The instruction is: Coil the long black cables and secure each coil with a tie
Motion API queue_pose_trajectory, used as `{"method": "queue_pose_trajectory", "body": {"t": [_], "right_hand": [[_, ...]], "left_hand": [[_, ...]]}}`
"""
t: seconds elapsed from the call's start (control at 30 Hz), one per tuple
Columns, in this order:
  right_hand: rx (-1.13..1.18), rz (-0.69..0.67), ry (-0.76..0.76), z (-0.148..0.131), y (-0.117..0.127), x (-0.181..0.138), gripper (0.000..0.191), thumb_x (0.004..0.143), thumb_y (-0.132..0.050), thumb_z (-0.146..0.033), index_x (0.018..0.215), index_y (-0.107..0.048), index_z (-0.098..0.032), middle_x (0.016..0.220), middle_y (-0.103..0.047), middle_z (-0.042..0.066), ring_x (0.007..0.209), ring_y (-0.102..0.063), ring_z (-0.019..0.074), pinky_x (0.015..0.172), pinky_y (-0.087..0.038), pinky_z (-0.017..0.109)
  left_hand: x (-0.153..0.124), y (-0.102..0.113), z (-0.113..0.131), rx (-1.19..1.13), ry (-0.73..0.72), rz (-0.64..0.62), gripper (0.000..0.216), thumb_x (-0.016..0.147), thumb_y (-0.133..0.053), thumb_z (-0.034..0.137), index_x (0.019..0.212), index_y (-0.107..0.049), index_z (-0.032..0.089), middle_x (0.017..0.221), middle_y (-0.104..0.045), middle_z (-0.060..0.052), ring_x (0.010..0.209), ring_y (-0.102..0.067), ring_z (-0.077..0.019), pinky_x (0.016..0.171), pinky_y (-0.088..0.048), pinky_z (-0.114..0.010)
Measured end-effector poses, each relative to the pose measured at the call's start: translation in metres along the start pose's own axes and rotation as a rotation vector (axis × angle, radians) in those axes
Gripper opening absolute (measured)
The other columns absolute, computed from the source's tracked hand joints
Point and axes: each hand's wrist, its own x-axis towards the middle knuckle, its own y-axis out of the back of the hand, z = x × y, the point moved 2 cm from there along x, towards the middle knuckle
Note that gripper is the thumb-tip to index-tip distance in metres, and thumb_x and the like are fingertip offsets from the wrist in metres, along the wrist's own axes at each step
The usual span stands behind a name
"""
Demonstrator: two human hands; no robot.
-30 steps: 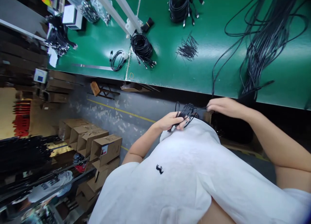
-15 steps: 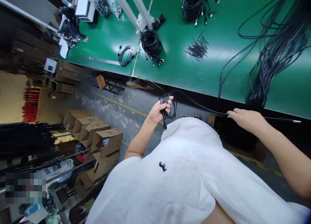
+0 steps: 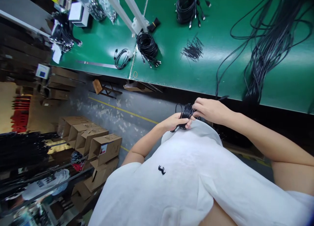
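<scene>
A long green table (image 3: 171,69) runs across the upper part of the view, glossy enough to catch soft patches of overhead light, with a white rail (image 3: 122,8) slanting across its far left end. Below its edge lies a grey concrete floor (image 3: 115,111) crossed by a yellow painted line (image 3: 122,110) (scuffed pale in places). Open cardboard boxes (image 3: 98,144) stand stacked at the left, beside dark shelving (image 3: 22,147).
</scene>
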Motion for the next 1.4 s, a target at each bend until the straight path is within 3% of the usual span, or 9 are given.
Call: {"method": "queue_pose_trajectory", "body": {"t": [0.13, 0.23, 0.37, 0.53, 0.73, 1.0, 1.17, 1.33, 1.4], "right_hand": [[0.051, 0.175, 0.159, -0.014, -0.002, 0.008, 0.031, 0.096, -0.045, -0.023, 0.119, -0.062, -0.012, 0.121, -0.062, 0.018, 0.108, -0.057, 0.0254, 0.093, -0.039, 0.04], [0.083, -0.031, 0.267, -0.027, -0.009, 0.021, 0.026, 0.095, -0.041, -0.014, 0.105, -0.065, -0.014, 0.093, -0.068, 0.011, 0.087, -0.061, 0.0202, 0.087, -0.04, 0.037], [0.074, -0.201, 0.133, -0.028, -0.005, 0.035, 0.016, 0.092, -0.047, -0.017, 0.087, -0.061, -0.014, 0.079, -0.065, 0.009, 0.072, -0.058, 0.019, 0.067, -0.036, 0.029], [0.38, -0.209, -0.047, -0.011, 0.0, 0.037, 0.021, 0.086, -0.046, -0.015, 0.099, -0.063, -0.017, 0.092, -0.07, 0.005, 0.081, -0.062, 0.0163, 0.067, -0.036, 0.025], [0.326, -0.287, -0.147, -0.017, -0.008, 0.056, 0.02, 0.085, -0.049, -0.018, 0.096, -0.065, -0.018, 0.088, -0.071, 0.005, 0.077, -0.062, 0.0165, 0.063, -0.034, 0.024], [0.269, 0.419, -0.47, -0.016, -0.028, 0.036, 0.033, 0.091, -0.057, -0.036, 0.117, -0.064, -0.017, 0.114, -0.067, 0.015, 0.103, -0.063, 0.0265, 0.089, -0.048, 0.041], [0.51, 0.29, -0.541, -0.017, -0.081, 0.069, 0.046, 0.085, -0.061, -0.033, 0.127, -0.061, -0.014, 0.123, -0.066, 0.017, 0.111, -0.063, 0.0266, 0.095, -0.05, 0.044], [0.748, 0.185, -0.118, -0.021, -0.067, 0.124, 0.037, 0.08, -0.049, -0.012, 0.107, -0.074, -0.021, 0.114, -0.07, 0.009, 0.109, -0.063, 0.0182, 0.099, -0.046, 0.037], [1.031, 0.163, -0.234, -0.014, -0.068, 0.131, 0.03, 0.073, -0.057, -0.011, 0.095, -0.076, -0.02, 0.104, -0.072, 0.006, 0.102, -0.063, 0.018, 0.099, -0.044, 0.035]], "left_hand": [[-0.007, -0.011, 0.005, 0.063, 0.082, -0.187, 0.046, 0.074, -0.081, 0.046, 0.1, -0.069, 0.01, 0.071, -0.06, -0.002, 0.068, -0.057, -0.0115, 0.078, -0.051, -0.03], [-0.009, -0.017, 0.013, 0.036, 0.154, -0.296, 0.051, 0.069, -0.082, 0.051, 0.097, -0.069, 0.011, 0.072, -0.059, -0.002, 0.072, -0.058, -0.0139, 0.084, -0.052, -0.036], [-0.007, -0.016, 0.02, -0.028, 0.176, -0.266, 0.047, 0.069, -0.082, 0.052, 0.087, -0.065, 0.011, 0.064, -0.052, 0.002, 0.059, -0.054, -0.0108, 0.07, -0.054, -0.033], [-0.007, -0.002, 0.023, -0.109, 0.061, -0.12, 0.049, 0.073, -0.077, 0.058, 0.077, -0.058, 0.013, 0.048, -0.03, 0.011, 0.039, -0.023, -0.0021, 0.04, -0.026, -0.016], [-0.012, 0.019, 0.027, -0.086, 0.104, -0.174, 0.051, 0.065, -0.085, 0.053, 0.078, -0.061, 0.01, 0.052, -0.043, 0.006, 0.043, -0.04, -0.0047, 0.044, -0.036, -0.018], [-0.024, 0.047, 0.05, -0.288, -0.097, 0.188, 0.039, 0.091, -0.063, 0.042, 0.068, -0.049, 0.014, 0.048, -0.022, 0.012, 0.037, -0.019, -0.0011, 0.039, -0.023, -0.013], [-0.023, 0.064, 0.041, -0.233, -0.097, 0.097, 0.044, 0.077, -0.077, 0.05, 0.07, -0.053, 0.013, 0.048, -0.029, 0.011, 0.039, -0.025, -0.0012, 0.04, -0.025, -0.014], [-0.026, 0.071, 0.031, -0.146, -0.069, -0.038, 0.051, 0.07, -0.079, 0.057, 0.07, -0.051, 0.015, 0.046, -0.033, 0.01, 0.039, -0.028, -0.0025, 0.041, -0.026, -0.017], [-0.027, 0.076, 0.035, -0.1, -0.08, -0.051, 0.05, 0.072, -0.077, 0.058, 0.069, -0.051, 0.015, 0.046, -0.034, 0.01, 0.039, -0.029, -0.003, 0.042, -0.026, -0.018]]}}
